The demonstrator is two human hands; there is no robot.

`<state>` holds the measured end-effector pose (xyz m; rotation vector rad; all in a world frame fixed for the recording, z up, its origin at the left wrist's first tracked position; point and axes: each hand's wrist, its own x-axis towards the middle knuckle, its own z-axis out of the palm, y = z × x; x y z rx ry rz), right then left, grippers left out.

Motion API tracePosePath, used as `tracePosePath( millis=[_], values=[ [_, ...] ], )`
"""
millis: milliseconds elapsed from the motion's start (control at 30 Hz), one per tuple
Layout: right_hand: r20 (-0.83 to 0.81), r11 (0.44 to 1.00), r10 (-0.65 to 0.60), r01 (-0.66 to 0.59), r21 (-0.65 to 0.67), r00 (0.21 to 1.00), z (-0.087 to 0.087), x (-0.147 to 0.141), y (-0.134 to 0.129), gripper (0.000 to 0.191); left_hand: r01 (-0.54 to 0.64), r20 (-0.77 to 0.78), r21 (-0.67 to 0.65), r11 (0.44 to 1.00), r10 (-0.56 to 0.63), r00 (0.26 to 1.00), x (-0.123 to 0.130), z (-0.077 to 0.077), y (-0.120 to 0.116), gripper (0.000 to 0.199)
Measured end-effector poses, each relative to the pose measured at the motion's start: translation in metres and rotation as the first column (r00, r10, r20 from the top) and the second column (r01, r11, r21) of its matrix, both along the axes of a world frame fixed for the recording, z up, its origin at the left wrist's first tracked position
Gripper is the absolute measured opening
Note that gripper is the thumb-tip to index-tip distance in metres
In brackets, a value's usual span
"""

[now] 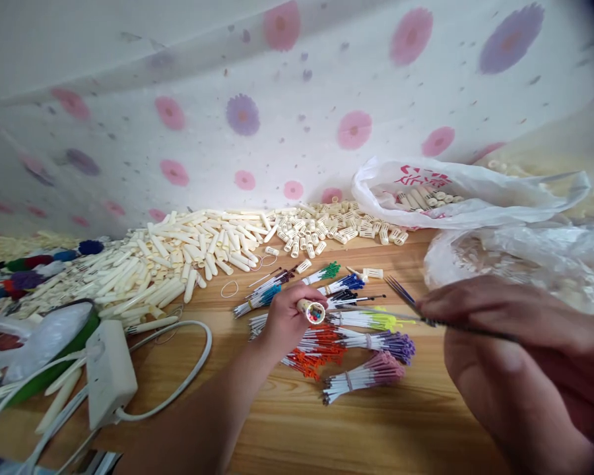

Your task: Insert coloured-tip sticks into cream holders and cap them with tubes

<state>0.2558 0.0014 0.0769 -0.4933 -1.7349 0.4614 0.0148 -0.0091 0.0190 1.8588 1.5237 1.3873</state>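
Observation:
My left hand (288,318) is closed around a cream tube (311,310), its open end facing me with several coloured tips inside. On the right, close to the camera, my right hand (515,356) pinches dark metal tweezers (406,297), their tips apart and pointing up and left. Beneath and around my left hand lie bundles of white sticks with coloured ends: green (329,270), dark blue (349,284), light blue (264,298), yellow (386,319), orange-red (311,353), purple (400,346) and pink (386,369). My left hand partly hides some of them.
Cream tubes (198,244) are heaped at the back left, with slotted cream pieces (327,227) beside them. A plastic bag (475,214) stands back right. A white power strip (109,373) with cables lies at the left.

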Motion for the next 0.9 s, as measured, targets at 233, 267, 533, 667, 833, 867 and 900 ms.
tracePosePath(
  millis=[233, 267, 533, 667, 833, 867, 900],
  values=[
    [0.243, 0.981, 0.103, -0.139, 0.136, 0.965, -0.01, -0.004, 0.0, 0.033, 0.051, -0.019, -0.014, 0.999, -0.051, 0.999, 0.0, -0.001, 0.002, 0.01],
    [0.263, 0.979, 0.101, -0.143, 0.144, 0.96, -0.009, -0.008, 0.001, 0.031, 0.058, -0.017, -0.022, 0.998, -0.058, 0.998, 0.0, -0.003, 0.002, 0.009],
    [0.204, 0.954, 0.161, -0.206, 0.219, 0.966, 0.0, -0.036, 0.004, 0.023, 0.117, -0.056, -0.021, 0.993, -0.119, 0.991, -0.002, -0.01, 0.002, 0.006],
    [0.166, 0.964, 0.191, -0.217, 0.153, 0.967, -0.006, -0.041, 0.005, 0.021, 0.107, -0.131, 0.018, 0.994, -0.104, 0.986, -0.005, -0.009, 0.002, 0.012],
    [0.044, 0.97, 0.242, -0.243, 0.012, 0.969, -0.01, -0.041, 0.008, 0.021, 0.156, -0.187, 0.026, 0.987, -0.148, 0.971, -0.011, -0.005, 0.002, 0.041],
    [0.036, 0.969, 0.247, -0.247, 0.002, 0.968, -0.01, -0.041, 0.008, 0.022, 0.163, -0.183, 0.025, 0.986, -0.155, 0.971, -0.012, -0.004, 0.002, 0.047],
    [0.032, 0.969, 0.247, -0.248, 0.001, 0.968, -0.011, -0.041, 0.008, 0.022, 0.17, -0.178, 0.027, 0.985, -0.162, 0.971, -0.012, -0.003, 0.002, 0.053]
  ],
)
